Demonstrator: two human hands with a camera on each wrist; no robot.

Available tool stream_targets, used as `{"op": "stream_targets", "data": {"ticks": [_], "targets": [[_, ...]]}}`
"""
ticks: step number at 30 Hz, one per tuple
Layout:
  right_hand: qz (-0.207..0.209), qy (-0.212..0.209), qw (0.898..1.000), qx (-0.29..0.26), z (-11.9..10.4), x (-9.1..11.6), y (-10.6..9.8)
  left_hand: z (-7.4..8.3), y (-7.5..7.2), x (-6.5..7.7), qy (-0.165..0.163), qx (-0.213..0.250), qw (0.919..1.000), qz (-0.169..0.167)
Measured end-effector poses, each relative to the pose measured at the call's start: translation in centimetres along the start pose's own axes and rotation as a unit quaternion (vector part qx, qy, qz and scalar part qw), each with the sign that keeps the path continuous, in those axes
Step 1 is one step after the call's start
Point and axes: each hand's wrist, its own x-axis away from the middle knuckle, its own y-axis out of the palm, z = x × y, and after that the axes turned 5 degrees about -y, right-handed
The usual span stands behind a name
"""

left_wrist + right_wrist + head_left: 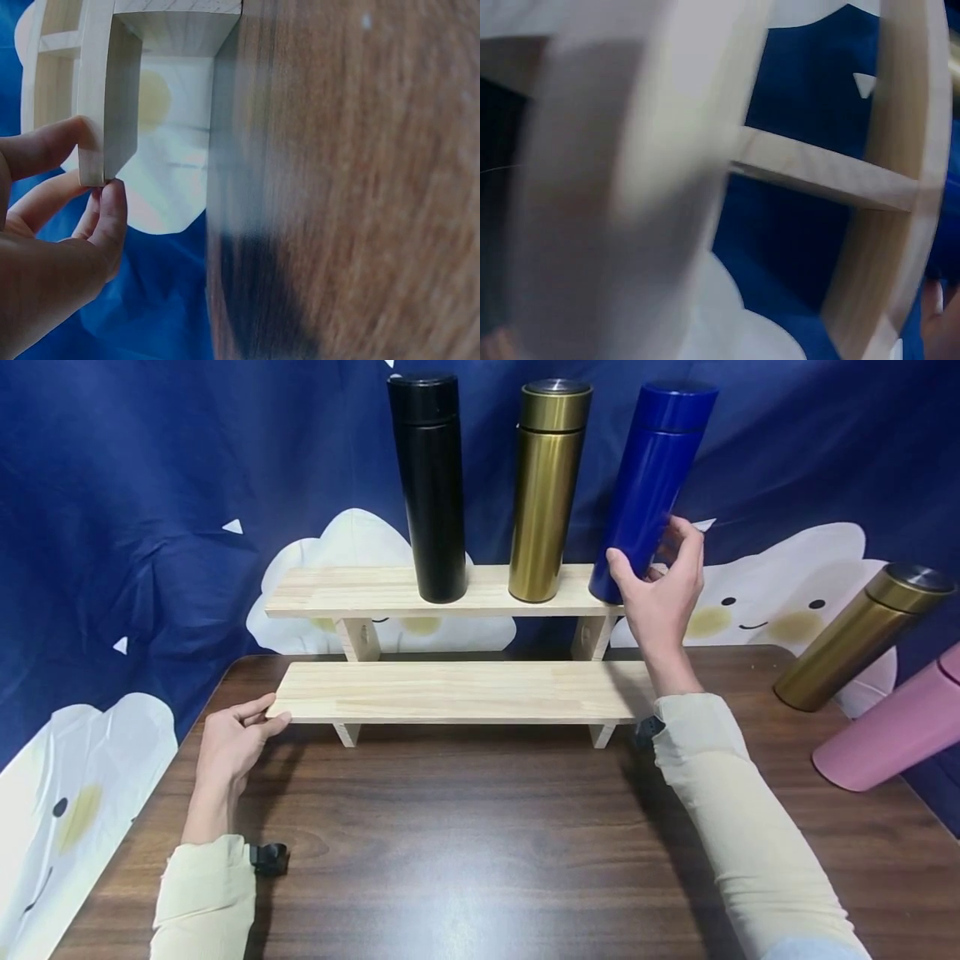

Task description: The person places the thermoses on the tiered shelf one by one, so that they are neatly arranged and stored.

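A two-tier light wooden shelf [465, 692] stands on the table. On its upper board, left to right, stand a black thermos bottle [431, 493], a gold thermos bottle [547, 502] and a blue thermos bottle [652, 468]. My right hand [666, 585] holds the blue bottle low down, thumb across its front and fingers at its right side, partly hidden behind it. The bottle's base is at the board's right end. With my left hand [234, 745] I pinch the left end of the lower board [94, 142], fingers on both its faces.
Another gold thermos bottle [847, 647] and a pink thermos bottle [892, 727] stand on the right side of the dark wooden table [450, 835]. Behind the shelf hangs a blue curtain [187, 460] with white clouds. The right wrist view is partly blurred by a near board.
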Motion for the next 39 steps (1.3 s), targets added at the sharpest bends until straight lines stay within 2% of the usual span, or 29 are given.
{"op": "stream_targets", "data": {"ticks": [8, 19, 24, 31, 39], "targets": [[-0.043, 0.030, 0.999, -0.007, 1.2, 0.9, -1.0, 0.0, 0.1, 0.0, -0.006, 0.000, 1.0000, 0.003], [-0.095, 0.008, 0.995, -0.024, 1.5, 1.5, -3.1, -0.3, 0.4, -0.2, -0.014, 0.000, 0.9999, 0.002], [-0.092, 0.013, 0.995, -0.040, 1.5, 1.7, -4.0, -0.3, 0.2, 0.0, -0.009, -0.010, 0.9999, 0.003], [-0.064, 0.037, 0.996, -0.055, 1.5, 1.8, -5.2, -0.3, 0.0, 0.1, -0.002, -0.024, 0.9997, 0.006], [-0.036, 0.027, 0.998, -0.040, 1.7, 1.7, -6.9, -0.3, 0.1, 0.1, 0.002, -0.027, 0.9996, 0.009]]}}
